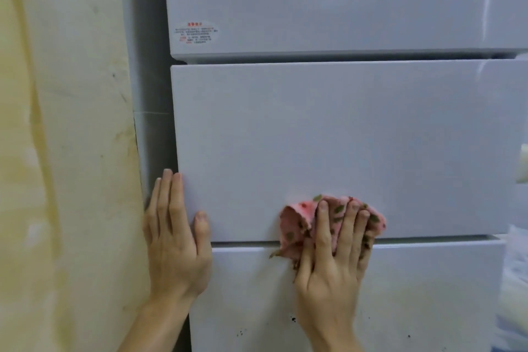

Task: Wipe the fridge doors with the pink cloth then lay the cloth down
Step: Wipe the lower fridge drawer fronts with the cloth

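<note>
A white fridge fills the view with three stacked fronts: an upper door (328,0), a middle door (328,128) and a lower door (423,294). My right hand (334,260) presses a bunched pink cloth (294,231) with green and red spots flat against the bottom edge of the middle door, over the gap to the lower one. My left hand (174,237) lies flat with fingers together on the middle door's left edge, thumb on its front, holding nothing.
A stained yellowish wall (65,151) stands close on the left of the fridge. A red-printed sticker (196,33) sits on the upper door. Dark specks (293,318) mark the lower door. Pale plastic bags (517,280) crowd the right edge.
</note>
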